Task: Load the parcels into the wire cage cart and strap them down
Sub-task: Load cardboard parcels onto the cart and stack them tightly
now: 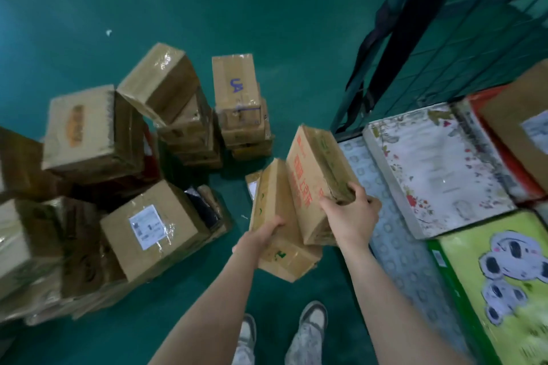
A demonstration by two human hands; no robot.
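The box with red letters is up in the air, just beside the wire cage cart. The right grip curls its fingers over the box's near end. The left grip holds a flatter brown box that touches the first one (its fingers are hidden under it). In the cart lie a flowery box and a green box. A black strap hangs on the wire. More parcels sit piled on the green floor.
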